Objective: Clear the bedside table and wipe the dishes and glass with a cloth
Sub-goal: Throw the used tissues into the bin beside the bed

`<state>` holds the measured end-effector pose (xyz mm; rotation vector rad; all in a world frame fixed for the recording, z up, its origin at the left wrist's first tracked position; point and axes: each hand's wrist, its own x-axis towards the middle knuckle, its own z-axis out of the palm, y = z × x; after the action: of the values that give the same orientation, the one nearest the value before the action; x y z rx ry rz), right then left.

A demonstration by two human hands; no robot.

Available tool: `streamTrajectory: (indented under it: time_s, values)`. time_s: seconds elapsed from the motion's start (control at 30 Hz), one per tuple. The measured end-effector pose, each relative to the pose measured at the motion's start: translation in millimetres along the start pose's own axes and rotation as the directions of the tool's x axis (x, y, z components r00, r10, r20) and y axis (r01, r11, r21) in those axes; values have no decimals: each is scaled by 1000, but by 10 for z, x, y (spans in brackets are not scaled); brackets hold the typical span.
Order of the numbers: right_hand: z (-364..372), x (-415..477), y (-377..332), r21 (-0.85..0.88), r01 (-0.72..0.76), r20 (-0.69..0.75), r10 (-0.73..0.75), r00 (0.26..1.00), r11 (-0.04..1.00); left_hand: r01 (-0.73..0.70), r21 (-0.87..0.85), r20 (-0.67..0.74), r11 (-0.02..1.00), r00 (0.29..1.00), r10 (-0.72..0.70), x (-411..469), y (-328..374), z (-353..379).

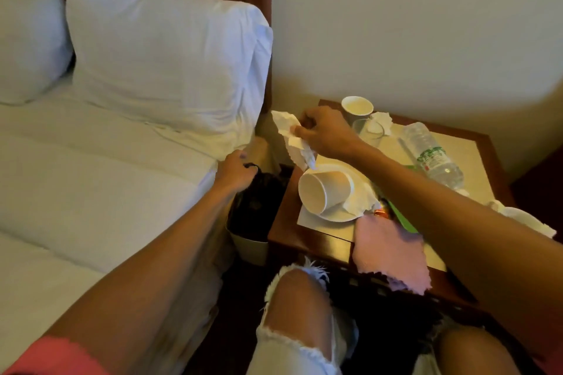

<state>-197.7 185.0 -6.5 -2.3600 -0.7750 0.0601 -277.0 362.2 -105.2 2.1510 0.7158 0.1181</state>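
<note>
My right hand (324, 134) pinches a crumpled tissue (288, 131) over the bench (283, 230) edge; my left hand (234, 170) grips the black bag (259, 201).

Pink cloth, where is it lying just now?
In the head view, the pink cloth drapes over the near edge of the bedside table, right of centre, beside the plate.
</note>
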Motion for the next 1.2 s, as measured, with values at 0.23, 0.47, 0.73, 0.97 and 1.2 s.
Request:
streamTrajectory:
  time_s: [0.23,0.47,0.73,0.97,1.2]
  values:
    - [609,417,25,-109,0,254,27,967,994,34,40,-24,999,999,-33,187,-401,-148]
    - [634,353,54,-30,36,392,-22,920,999,-49,-116,-126,992,991,34,96,-278,-432]
    - [-272,-258,361,9,23,182,-24,983,1000,-306,-143,-107,941,950,293,-407,287,-250]
    - [-661,-854,644,-62,-97,102,103,989,993,-448,41,381,893,833,401,-825,772,274]
    - [-790,-1213,867,-183,-232,107,254,961,955,-521,248,325,816,839,437,-955,773,630]
